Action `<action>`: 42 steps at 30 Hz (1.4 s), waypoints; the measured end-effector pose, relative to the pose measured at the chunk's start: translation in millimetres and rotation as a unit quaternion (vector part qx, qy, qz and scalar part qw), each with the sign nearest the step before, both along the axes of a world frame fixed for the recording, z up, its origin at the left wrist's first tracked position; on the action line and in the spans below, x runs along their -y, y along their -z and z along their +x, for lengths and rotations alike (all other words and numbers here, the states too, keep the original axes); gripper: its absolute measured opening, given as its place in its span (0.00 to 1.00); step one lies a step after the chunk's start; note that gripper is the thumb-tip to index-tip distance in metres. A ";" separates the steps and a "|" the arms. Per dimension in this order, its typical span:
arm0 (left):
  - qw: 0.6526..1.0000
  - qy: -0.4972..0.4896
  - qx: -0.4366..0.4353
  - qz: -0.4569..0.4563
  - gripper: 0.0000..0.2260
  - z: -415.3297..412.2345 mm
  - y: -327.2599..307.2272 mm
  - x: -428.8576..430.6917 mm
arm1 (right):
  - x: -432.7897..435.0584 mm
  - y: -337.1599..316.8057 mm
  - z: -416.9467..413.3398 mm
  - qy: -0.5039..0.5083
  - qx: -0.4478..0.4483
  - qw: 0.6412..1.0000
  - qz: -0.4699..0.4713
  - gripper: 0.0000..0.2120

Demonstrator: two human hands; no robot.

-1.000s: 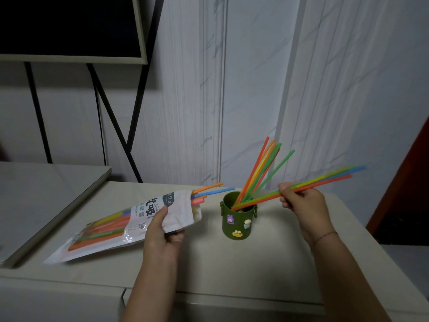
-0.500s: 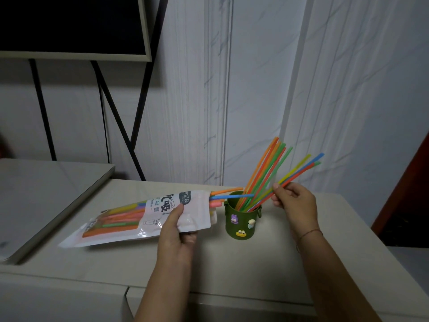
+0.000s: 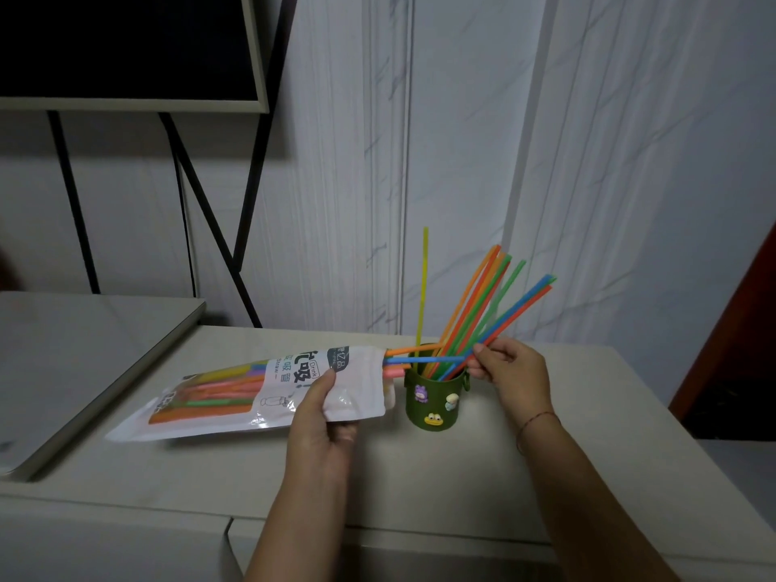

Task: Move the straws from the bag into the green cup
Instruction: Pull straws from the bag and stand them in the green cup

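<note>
At far left a grey slab [image 3: 84, 350] lies beside the counter [image 3: 462, 476], with a dark screen [image 3: 126, 44] on a black stand above it. On the counter's left half the bag [image 3: 235, 396] lies lengthwise, its sealed end to the left and its open mouth to the right, raised slightly. Coloured straws [image 3: 210, 392] show through its clear window. Orange, blue and pink tips poke from the mouth, and the blue one reaches across the cup's rim. The left hand [image 3: 323, 417] grips the bag near the mouth, thumb on top and fingers curled under. Just right of the bag stands the cup [image 3: 434, 403], upright, with small stickers [image 3: 434, 418] on its near side. A yellow straw [image 3: 423, 287] stands nearly upright in it, and orange and green ones lean to the right. The right hand [image 3: 512, 371], just right of the rim, pinches a few blue, red and green straws. Their lower ends sit in the cup and their tops slant up to the right. A thin bracelet [image 3: 537, 422] circles that wrist.
</note>
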State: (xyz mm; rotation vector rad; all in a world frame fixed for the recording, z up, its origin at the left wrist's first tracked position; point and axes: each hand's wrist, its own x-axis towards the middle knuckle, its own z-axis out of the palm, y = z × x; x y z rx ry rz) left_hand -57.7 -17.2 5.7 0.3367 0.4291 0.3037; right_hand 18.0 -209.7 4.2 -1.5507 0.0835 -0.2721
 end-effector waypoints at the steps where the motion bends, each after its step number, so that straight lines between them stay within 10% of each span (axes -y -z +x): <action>1: 1.000 0.000 0.000 0.001 0.18 0.0 -0.3 0.5 | 0.8 -1.3 -2.4 -0.003 0.000 1.000 0.006 0.04; 9: 0.999 0.011 -0.009 0.040 0.13 -1.6 -0.5 2.4 | 2.2 -8.6 -22.6 -0.032 -0.081 0.996 -0.024 0.07; 16: 0.993 0.001 -0.015 0.121 0.12 -5.2 -2.5 5.0 | -24.4 -26.9 -43.7 -0.133 -0.184 0.964 0.135 0.21; 24: 0.988 -0.001 0.000 0.153 0.11 -5.0 1.3 5.9 | -46.9 -22.9 -56.2 -0.222 -0.135 0.965 0.029 0.05; 42: 1.000 0.016 0.026 0.001 0.15 0.4 3.0 2.5 | -28.9 -32.0 -54.4 -0.199 -0.020 0.979 0.044 0.08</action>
